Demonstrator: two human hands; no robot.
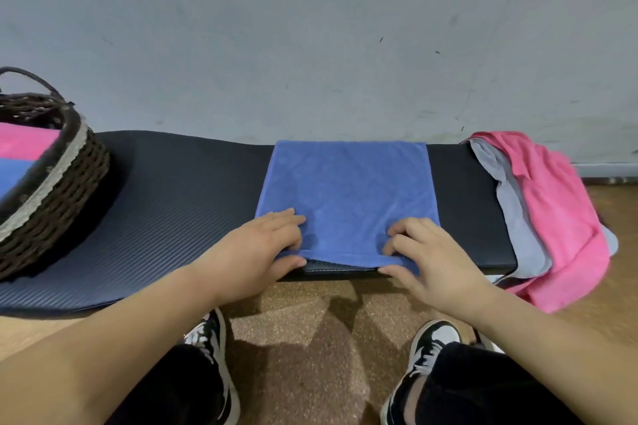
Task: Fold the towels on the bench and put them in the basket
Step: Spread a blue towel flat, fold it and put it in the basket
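Note:
A blue towel (pixel 348 190) lies flat across the middle of the black bench (pixel 193 197). My left hand (pixel 266 248) pinches its near left corner, thumb under the edge and fingers on top. My right hand (pixel 424 252) pinches the near right corner the same way. A dark wicker basket (pixel 65 183) stands at the bench's left end and holds a pink towel (pixel 24 143) and a blue towel (pixel 13 174). At the right end a pink towel (pixel 559 217) lies heaped over a grey towel (pixel 518 217), both hanging off the bench.
A grey wall (pixel 310 45) rises right behind the bench. Brown speckled floor (pixel 303 338) lies below, with my two black-and-white shoes (pixel 210 338) on it near the bench's front edge. The basket has a thin arched handle (pixel 31 76).

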